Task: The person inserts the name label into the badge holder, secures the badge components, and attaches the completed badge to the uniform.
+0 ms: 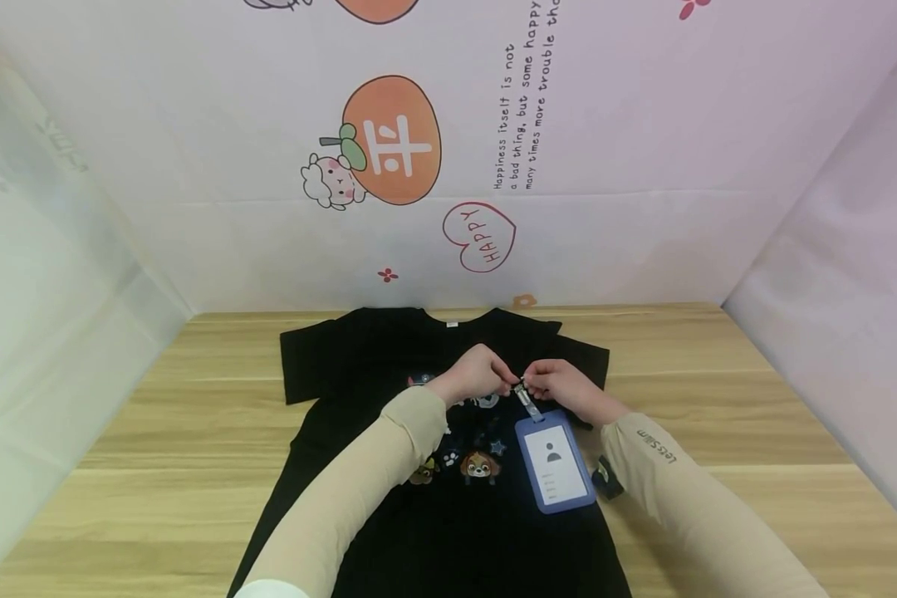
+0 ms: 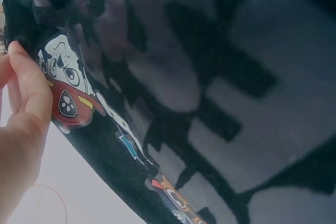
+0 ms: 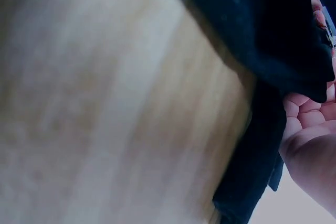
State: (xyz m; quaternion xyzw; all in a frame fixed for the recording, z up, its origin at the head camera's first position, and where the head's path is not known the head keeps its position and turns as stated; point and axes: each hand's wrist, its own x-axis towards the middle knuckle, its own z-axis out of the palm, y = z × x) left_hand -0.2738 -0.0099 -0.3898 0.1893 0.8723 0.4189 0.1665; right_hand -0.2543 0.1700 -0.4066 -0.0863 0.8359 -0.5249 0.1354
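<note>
A black T-shirt (image 1: 448, 531) with cartoon dog prints lies spread on the wooden table, collar at the far side. Over its right chest lies a blue badge holder (image 1: 556, 461) with a white card, its strap and metal clip (image 1: 525, 401) reaching up to my fingertips. My left hand (image 1: 480, 371) pinches at the top of this clip from the left. Close against it, my right hand (image 1: 564, 386) has curled fingers holding the shirt cloth beside the clip. In the right wrist view, a raised fold of black cloth (image 3: 310, 80) covers part of those fingers.
A small dark object (image 1: 607, 477) lies by the shirt's right edge, beside my right sleeve (image 1: 665, 465). The wooden table (image 1: 755, 390) extends on both sides of the shirt. A printed white cloth (image 1: 605, 166) hangs behind it, with pale cloth at either side.
</note>
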